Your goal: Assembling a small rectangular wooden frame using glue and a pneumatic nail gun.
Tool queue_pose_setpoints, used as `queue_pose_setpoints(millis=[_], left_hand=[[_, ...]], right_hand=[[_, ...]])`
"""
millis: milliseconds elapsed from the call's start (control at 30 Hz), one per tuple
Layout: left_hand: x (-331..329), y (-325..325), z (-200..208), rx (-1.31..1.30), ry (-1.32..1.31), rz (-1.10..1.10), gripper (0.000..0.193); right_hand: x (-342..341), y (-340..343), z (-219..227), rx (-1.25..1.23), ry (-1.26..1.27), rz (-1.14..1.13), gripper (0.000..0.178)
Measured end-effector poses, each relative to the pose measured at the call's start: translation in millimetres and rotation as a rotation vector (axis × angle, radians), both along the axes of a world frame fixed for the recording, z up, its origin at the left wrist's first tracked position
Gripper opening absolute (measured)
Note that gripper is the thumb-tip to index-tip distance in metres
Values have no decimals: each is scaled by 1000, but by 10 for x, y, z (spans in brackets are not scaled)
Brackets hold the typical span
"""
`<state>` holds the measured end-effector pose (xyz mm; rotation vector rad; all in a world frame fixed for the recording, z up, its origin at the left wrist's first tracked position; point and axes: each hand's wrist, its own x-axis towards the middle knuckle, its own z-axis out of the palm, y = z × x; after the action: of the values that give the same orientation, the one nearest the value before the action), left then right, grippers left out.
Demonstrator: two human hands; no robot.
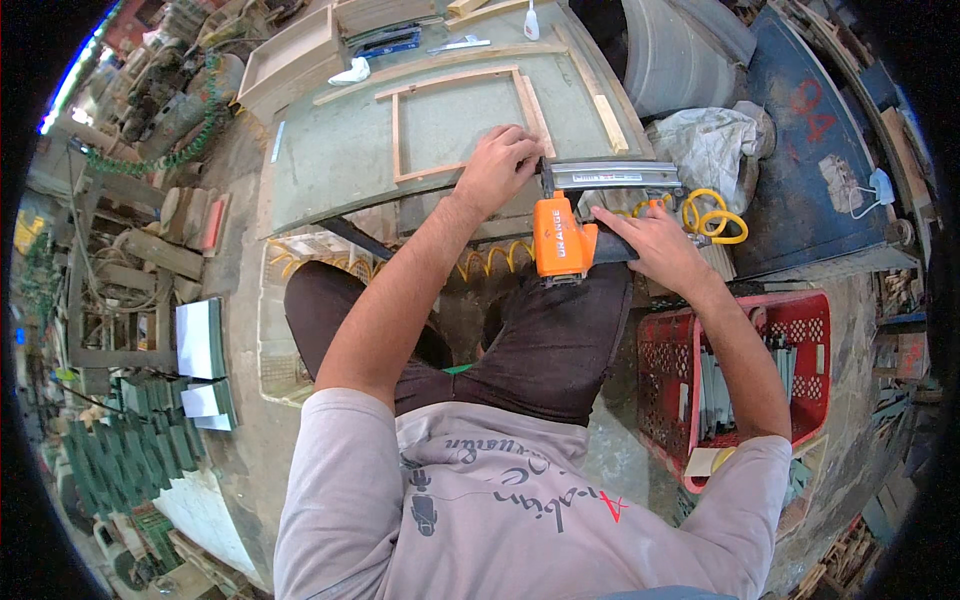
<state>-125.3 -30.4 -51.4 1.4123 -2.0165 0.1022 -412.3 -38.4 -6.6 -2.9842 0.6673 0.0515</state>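
On the grey-green tabletop (330, 170) lies a thin rectangular wooden frame (397, 140). My left hand (503, 168) is closed at its near right corner, with the fingertips partly hidden. My right hand (655, 245) grips the dark handle of an orange nail gun (566, 235), just in front of the table's near edge. The gun's long silver magazine (615, 177) points to the right, and its nose end is close beside my left fingers and the frame's corner. A yellow coiled air hose (718, 218) runs near my right hand.
Loose wooden strips (605, 120) lie beyond the frame. A white bottle (531, 22), a blue tool (390, 42) and a wooden drawer box (290, 55) are at the far side. A red crate (668, 365) stands right of my legs; a blue panel (790, 130) stands further right.
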Motion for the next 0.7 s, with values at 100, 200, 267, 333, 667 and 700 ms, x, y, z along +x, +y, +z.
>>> queue_pose_setpoints(millis=[100,200,267,333,667,700], left_hand=[[12,-16,-22,-4,4,-5,15],[7,-26,-15,-26,8,-30,14],[23,-25,-10,3,12,-30,14],[33,-34,-20,21,13,-27,13],[44,5,36,11,75,-49,17],[39,24,55,-7,127,-64,21]], right_hand=[[13,21,41,42,8,-19,92],[-45,-20,-71,15,-51,8,89],[-51,-17,-101,-29,-65,36,89],[-57,4,-89,-85,-84,67,88],[-344,826,88,58,-15,51,92],[-359,932,92,76,-23,62,92]])
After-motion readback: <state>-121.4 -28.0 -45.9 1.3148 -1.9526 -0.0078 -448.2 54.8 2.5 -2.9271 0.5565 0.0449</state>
